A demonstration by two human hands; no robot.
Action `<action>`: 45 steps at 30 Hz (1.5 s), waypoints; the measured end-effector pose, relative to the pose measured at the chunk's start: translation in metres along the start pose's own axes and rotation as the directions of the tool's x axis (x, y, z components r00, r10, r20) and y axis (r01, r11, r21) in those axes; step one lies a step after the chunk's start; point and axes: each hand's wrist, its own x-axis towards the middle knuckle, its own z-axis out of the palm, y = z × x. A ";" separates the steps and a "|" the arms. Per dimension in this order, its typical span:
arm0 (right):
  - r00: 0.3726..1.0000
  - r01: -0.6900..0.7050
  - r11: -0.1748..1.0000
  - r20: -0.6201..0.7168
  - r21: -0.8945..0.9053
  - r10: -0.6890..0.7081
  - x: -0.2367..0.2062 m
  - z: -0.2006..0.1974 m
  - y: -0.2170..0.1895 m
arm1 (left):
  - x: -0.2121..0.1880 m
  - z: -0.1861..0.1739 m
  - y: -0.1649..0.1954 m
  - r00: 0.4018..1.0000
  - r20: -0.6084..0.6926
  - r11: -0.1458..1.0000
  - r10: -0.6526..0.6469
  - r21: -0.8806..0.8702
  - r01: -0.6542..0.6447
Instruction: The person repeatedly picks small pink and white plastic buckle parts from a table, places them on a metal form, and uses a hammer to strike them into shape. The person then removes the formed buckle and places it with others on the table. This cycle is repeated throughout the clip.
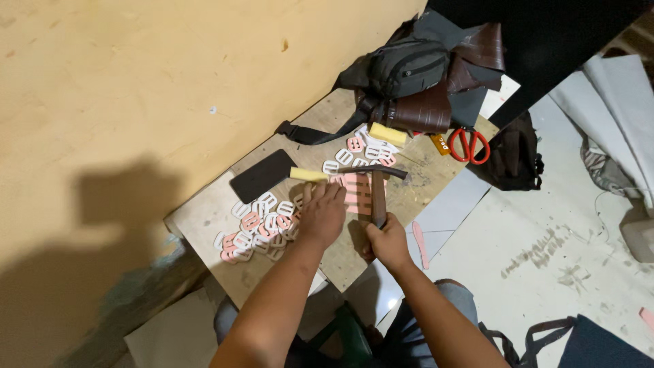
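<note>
My right hand (387, 240) grips the wooden handle of a hammer (377, 185), whose dark metal head hangs over a row of pink straps (354, 189) on a small wooden table (415, 178). Palm down, my left hand (321, 212) rests on the table just left of those straps, fingers pressing at their edge. To the left of that hand lies a heap of white and pink plastic buckles (259, 225). Several more buckles (364, 150) lie beyond the hammer head.
A black phone (262, 175) and two yellow blocks (308, 174) (387, 133) lie on the table. Dark bags (409, 68) and brown leather pieces (429, 109) are piled at its far end beside red-handled scissors (469, 144). A yellow wall (136, 102) stands left; a tiled floor (545, 232) is at right.
</note>
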 end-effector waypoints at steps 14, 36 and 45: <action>0.999 0.041 0.999 -0.029 -0.027 -0.042 -0.009 -0.005 -0.006 | -0.011 0.007 0.005 0.999 0.031 1.000 0.007 -0.022 -0.006; 0.964 -0.029 0.970 0.251 -0.242 0.091 -0.138 -0.051 0.039 | -0.166 -0.010 0.020 0.972 -0.215 0.881 -0.089 -0.472 -0.023; 0.962 0.174 0.746 0.272 -0.643 0.010 -0.156 -0.040 0.045 | -0.176 0.003 0.015 0.979 -0.154 0.862 -0.134 -0.505 0.039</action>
